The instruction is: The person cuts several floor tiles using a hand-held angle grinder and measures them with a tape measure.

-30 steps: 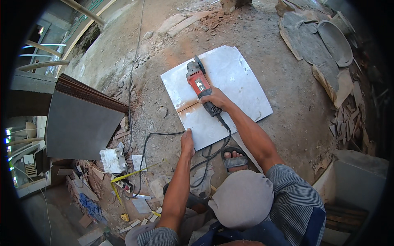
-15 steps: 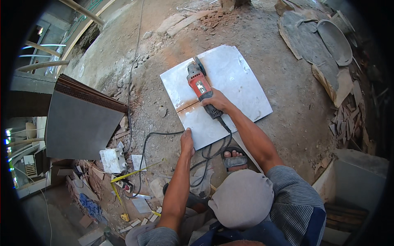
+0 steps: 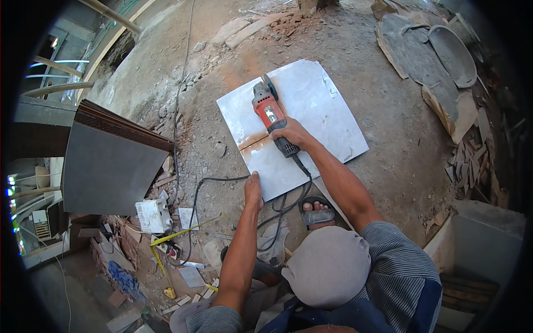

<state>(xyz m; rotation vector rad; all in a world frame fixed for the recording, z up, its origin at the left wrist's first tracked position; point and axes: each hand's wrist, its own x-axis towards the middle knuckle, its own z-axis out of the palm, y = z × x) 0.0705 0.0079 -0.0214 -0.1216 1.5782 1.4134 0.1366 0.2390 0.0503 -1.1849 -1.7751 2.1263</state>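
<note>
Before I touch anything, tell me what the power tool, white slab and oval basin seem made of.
Power tool: probably hard plastic, its red and black body looking moulded; the dull grey head may be metal.
White slab: likely glazed ceramic tile, from its smooth sheen and the reddish-brown dust along the cut.
Oval basin: matt grey, thin-rimmed, perhaps plastic, possibly metal.

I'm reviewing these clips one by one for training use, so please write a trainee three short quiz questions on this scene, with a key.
1. Which hand grips the red and black angle grinder?
2. True or false: the left hand is at the edge of the pale tile.
3. Where in the picture is the yellow tape? A, on the tile; B, lower left of the tile; C, right of the tile.

Key: 1, the right hand; 2, true; 3, B.
</note>
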